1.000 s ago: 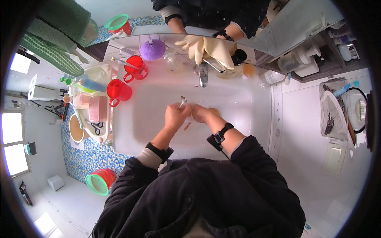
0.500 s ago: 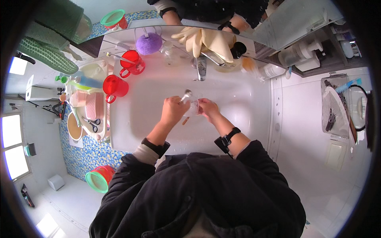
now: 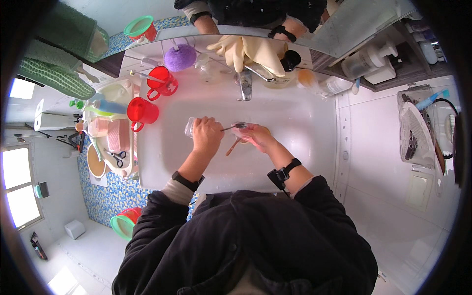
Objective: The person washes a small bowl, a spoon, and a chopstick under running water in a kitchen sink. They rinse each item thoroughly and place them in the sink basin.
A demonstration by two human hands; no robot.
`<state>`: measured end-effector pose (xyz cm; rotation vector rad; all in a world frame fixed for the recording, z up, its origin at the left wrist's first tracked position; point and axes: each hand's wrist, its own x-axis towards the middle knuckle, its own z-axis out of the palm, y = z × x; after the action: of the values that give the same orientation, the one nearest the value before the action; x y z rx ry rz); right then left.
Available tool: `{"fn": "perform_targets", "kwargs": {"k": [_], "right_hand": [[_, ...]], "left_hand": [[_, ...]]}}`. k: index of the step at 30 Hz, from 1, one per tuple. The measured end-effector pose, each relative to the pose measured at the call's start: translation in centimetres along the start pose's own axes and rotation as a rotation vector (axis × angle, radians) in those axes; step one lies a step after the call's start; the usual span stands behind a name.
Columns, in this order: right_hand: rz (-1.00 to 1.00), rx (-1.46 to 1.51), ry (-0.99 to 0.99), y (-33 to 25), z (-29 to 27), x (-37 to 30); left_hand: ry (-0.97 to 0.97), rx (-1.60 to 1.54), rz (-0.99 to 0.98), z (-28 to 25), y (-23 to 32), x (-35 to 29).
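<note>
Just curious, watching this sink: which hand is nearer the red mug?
Left. The left hand is over the basin right of the red mug; the right hand lies farther right.

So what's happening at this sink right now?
A person in a dark top leans over a white sink. The left hand grips a small clear jar tipped on its side, while the right hand holds a thin metal utensil pointing toward the jar, with a slim wooden stick below it. The faucet is just beyond; red cups and yellow rubber gloves sit along the rim.
</note>
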<state>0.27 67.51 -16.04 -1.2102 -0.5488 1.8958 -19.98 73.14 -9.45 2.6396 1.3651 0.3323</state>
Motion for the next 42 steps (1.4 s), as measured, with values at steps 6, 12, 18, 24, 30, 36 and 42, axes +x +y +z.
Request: {"fn": "perform_targets", "kwargs": {"k": [6, 12, 18, 24, 30, 36, 42], "right_hand": [[-0.119, -1.126, 0.212, -3.9, -1.4, -1.4], [-0.102, -1.693, 0.339, -11.8, 0.1, -0.2], [-0.281, -1.668, 0.557, -15.4, 1.1, 0.4], [-0.333, -1.632, 0.529, -15.8, 1.6, -0.1], [-0.397, -1.521, 0.557, -15.7, 2.2, 0.1], [-0.537, -1.481, 0.592, -15.5, 2.0, 0.6], [-0.213, -0.837, 0.424, -12.2, -0.5, 2.6]], "left_hand": [[-0.024, -0.326, -0.405, 4.8, -3.9, -0.2], [-0.147, -1.049, -0.725, 10.5, -5.2, -0.6], [-0.143, -1.437, -0.890, 12.0, -4.9, -1.1], [-0.253, -1.517, -0.858, 11.9, -4.8, -1.3], [-0.245, -1.494, -0.862, 13.4, -4.7, -1.4], [-0.061, -1.416, -0.796, 14.6, -4.5, -1.3], [0.248, -0.587, -0.437, 9.8, -2.8, -0.5]]}}
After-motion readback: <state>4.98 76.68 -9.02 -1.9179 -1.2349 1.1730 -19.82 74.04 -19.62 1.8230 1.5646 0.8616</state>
